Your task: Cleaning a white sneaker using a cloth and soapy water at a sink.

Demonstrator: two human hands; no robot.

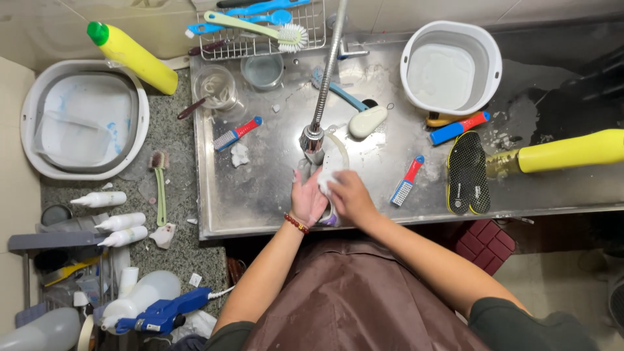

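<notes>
One white shoe, held low in the steel sink just under the tap head. Gripped from both sides: left hand clasped on its near flank, right hand closed over the top, fingers curled round it. Wet and pale where visible, a purple edge showing at 6 o'clock. Judged mid-wash: no foam to be seen on it, no brush in either hand, whether water is running not clear.

Counted outward from the shoe:
- Two black insoles at 3 o'clock, lying side by side on the sink floor, apparently not yet handled or already set aside, impossible to tell which.
- Three red-and-blue brushes: one near at 3 o'clock, one at 2 o'clock, one at 10 o'clock.
- One pale oval pad at 1 o'clock.
- Two glass jars at 11 o'clock.
- Two white basins: one at 1 o'clock inside the sink, one at 9 o'clock on the desk.
- Two yellow bottles: one far out at 10 o'clock, one lying at 3 o'clock.
- Three small white squeeze bottles at 8 o'clock.
- One blue spray gun at 7 o'clock.
</notes>
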